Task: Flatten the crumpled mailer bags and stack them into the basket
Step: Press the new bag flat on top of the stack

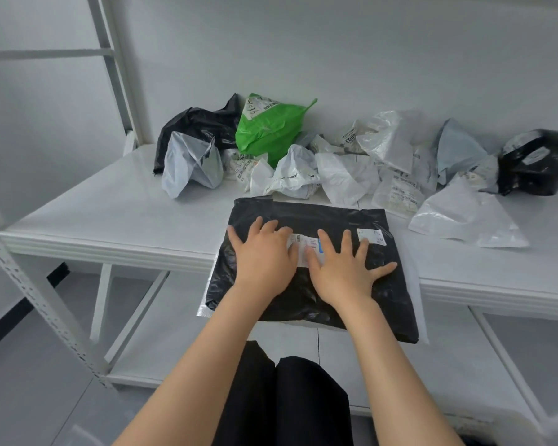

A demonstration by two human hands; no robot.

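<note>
A large black mailer bag [329, 217] lies spread flat at the front edge of the white table [116, 201], its near end hanging over the edge. My left hand [264, 255] and my right hand [345, 268] press flat on it side by side, fingers spread, over its white shipping label [306, 244]. Behind it lies a heap of crumpled mailers: a green one [268, 130], a black one [194, 123], a pale grey one [190, 165], several white ones [345, 175], and another black one [541, 159] at the far right. No basket is in view.
The table stands against a white wall. A white metal rack upright [29, 284] rises at the left, with a lower shelf [161, 349] beneath the table. My dark-clothed legs [284, 397] are below the table edge.
</note>
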